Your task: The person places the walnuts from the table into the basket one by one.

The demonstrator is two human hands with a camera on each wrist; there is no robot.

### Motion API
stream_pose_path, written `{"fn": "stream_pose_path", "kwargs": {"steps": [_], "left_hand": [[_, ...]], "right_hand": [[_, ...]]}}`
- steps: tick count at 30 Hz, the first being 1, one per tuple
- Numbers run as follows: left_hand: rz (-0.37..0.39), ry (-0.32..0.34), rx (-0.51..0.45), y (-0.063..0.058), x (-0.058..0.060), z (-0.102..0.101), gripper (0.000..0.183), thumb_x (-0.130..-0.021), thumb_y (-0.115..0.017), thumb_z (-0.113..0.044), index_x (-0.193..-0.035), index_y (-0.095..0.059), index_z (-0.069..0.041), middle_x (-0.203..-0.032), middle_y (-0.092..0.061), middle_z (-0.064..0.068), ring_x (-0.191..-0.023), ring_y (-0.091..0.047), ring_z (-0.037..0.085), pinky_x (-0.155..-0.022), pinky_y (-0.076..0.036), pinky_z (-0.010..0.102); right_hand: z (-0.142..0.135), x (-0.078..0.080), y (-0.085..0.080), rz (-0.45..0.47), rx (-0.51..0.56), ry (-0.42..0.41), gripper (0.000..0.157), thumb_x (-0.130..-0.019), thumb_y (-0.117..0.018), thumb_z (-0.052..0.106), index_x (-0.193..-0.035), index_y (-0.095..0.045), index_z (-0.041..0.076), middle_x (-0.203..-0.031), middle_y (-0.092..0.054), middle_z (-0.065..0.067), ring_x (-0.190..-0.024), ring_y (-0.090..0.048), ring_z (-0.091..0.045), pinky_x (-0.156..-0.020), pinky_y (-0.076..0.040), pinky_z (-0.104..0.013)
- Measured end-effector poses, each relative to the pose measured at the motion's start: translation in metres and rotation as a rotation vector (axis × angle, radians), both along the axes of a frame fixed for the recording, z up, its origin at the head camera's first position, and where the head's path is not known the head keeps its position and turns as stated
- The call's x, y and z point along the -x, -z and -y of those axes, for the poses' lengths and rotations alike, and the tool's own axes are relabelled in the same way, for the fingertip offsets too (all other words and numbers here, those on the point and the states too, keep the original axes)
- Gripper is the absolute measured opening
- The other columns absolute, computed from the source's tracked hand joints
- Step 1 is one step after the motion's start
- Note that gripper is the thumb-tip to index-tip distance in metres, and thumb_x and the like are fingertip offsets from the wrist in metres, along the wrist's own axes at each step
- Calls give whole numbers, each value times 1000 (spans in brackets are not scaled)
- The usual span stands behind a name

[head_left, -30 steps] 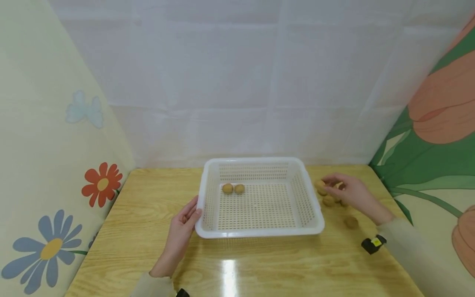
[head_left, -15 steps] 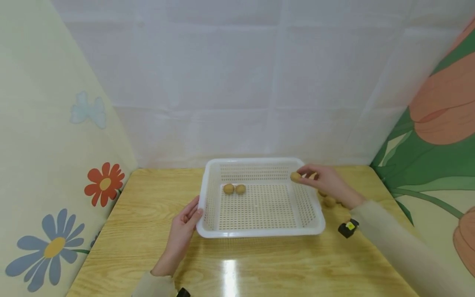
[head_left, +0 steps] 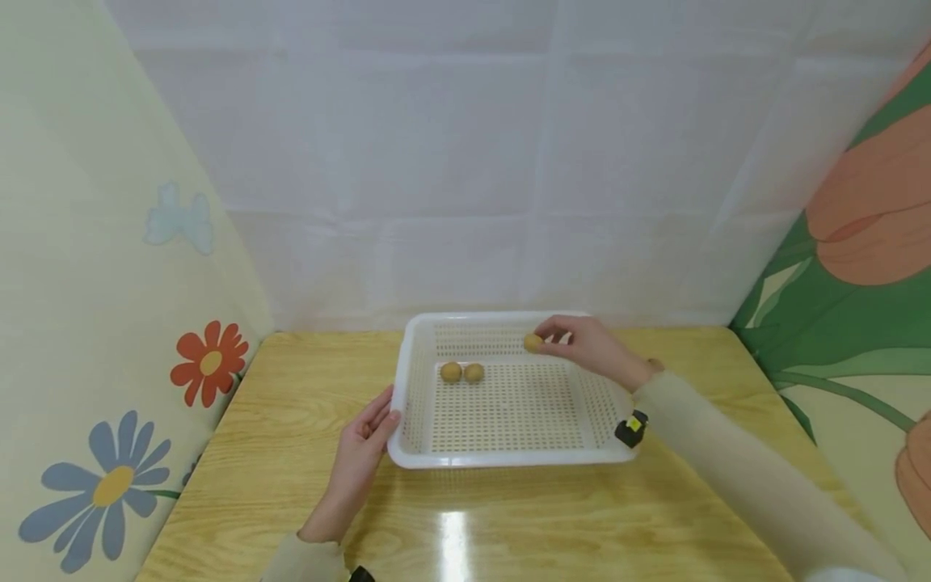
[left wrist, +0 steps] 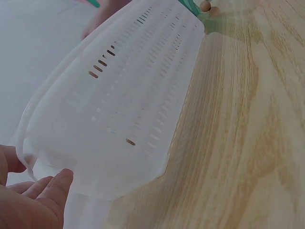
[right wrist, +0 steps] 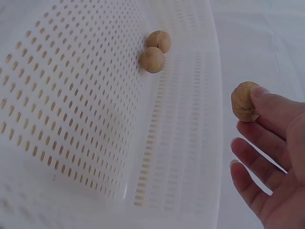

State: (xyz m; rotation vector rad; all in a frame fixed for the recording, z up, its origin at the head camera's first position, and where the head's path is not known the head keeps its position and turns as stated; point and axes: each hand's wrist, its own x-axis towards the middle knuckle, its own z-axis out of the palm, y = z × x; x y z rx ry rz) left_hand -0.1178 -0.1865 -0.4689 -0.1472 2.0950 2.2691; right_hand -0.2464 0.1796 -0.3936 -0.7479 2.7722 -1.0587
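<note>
Left hand (head_left: 360,436) grips left rim of white perforated basket (head_left: 509,459) on bench (head_left: 313,364), probably to keep it steady. Right hand (head_left: 585,343) pinches walnut (head_left: 532,344) above basket, far side; fingertip hold likely suits small round form. Two walnuts (head_left: 451,372) sit inside, far left, close together.

Bare hands (head_left: 585,346), long cream sleeves (head_left: 756,473), small black wrist boxes (head_left: 627,436)
The right sleeve (head_left: 698,424) is plain, its cuff ending near the wrist, where the angular box bears a bright yellow patch (head_left: 635,423). The left sleeve (head_left: 304,559) matches in colour; beside its cuff, only part of the second black box (head_left: 360,575) shows in the head view.
</note>
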Motion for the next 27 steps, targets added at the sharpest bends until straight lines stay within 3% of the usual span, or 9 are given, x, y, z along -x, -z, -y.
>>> {"fn": "stream_pose_path", "kwargs": {"steps": [8,13,19,27], "left_hand": [[4,-3,-3,2,0,2,53,-107,-60,-16,-157,-44,-4,-156,-50,18,-120,-62,-1,-98,-55,23],[6,-3,-3,2,0,2,54,-107,-60,-16,-157,-44,-4,-155,-50,19,-119,-63,-1,-98,-56,24],[9,-13,-9,1,-1,0,54,-107,-60,-14,-157,-43,-2,-155,-50,21,-118,-63,-1,-98,-56,23],[5,-21,0,0,0,-1,52,-107,-59,-13,-156,-44,-3,-154,-51,21,-118,-63,-1,-97,-55,21]], "right_hand": [[24,16,17,28,6,-14,27,-96,-77,28,-119,-75,13,-110,-75,1,-96,-65,-15,-84,-56,-34],[35,27,36,86,-19,-5,25,-95,-78,29,-114,-75,14,-107,-74,2,-98,-65,-15,-88,-56,-36],[44,35,59,116,-52,-54,23,-95,-79,27,-112,-75,11,-106,-76,0,-98,-66,-16,-89,-56,-37],[59,37,69,139,-107,-91,23,-94,-79,24,-113,-75,11,-106,-76,1,-99,-67,-16,-93,-56,-39]]}}
